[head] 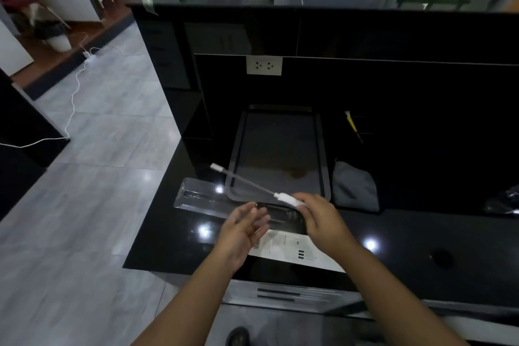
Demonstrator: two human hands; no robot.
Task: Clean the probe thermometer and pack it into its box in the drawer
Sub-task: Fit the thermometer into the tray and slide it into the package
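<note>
My right hand point(320, 216) pinches the white handle of the probe thermometer point(254, 184), whose thin stem points up and left to a white tip over the corner of a dark tray point(278, 149). My left hand point(241, 230) hovers palm-up and open beside it, holding nothing. Under both hands lies the thermometer's black box insert point(280, 218), with a clear plastic lid point(196, 196) to its left and a white printed sleeve point(292, 250) in front. A grey cloth point(355, 187) lies right of the tray.
All of this rests on a glossy black counter point(421, 227) with a raised back wall and a white socket plate point(264, 65). A yellow-handled tool point(353, 126) lies behind the cloth. An open drawer front point(283, 293) shows below the counter edge. Grey floor tiles lie left.
</note>
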